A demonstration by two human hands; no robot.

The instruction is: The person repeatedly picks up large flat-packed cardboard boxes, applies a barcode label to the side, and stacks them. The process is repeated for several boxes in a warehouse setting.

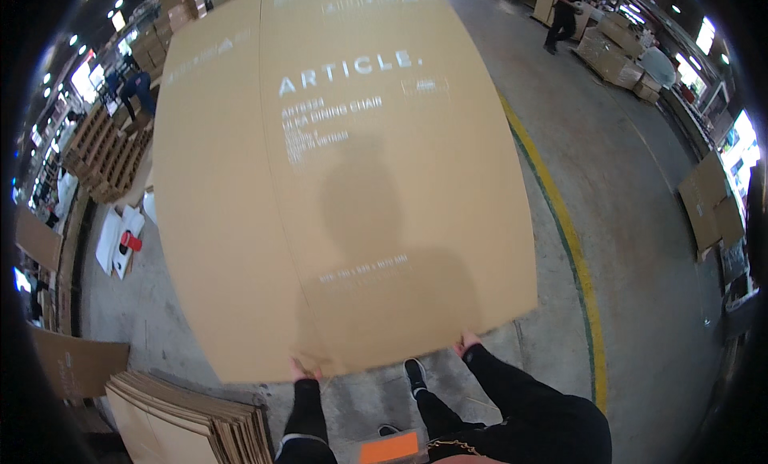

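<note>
A large brown flat cardboard sheet with white print spreads out in front of me and fills the middle of the head view. A lengthwise crease runs down its left part. My left hand grips its near edge, left of the middle, with the thumb on top. Further right, my right hand is closed on the same edge. The fingers under the sheet are hidden on both hands. My shadow falls across the cardboard.
Stacked flat cardboard stands at the lower left. Wooden pallets and white pieces with a red item lie to the left. A yellow floor line curves along the right. People are at far left and far right, near wrapped boxes.
</note>
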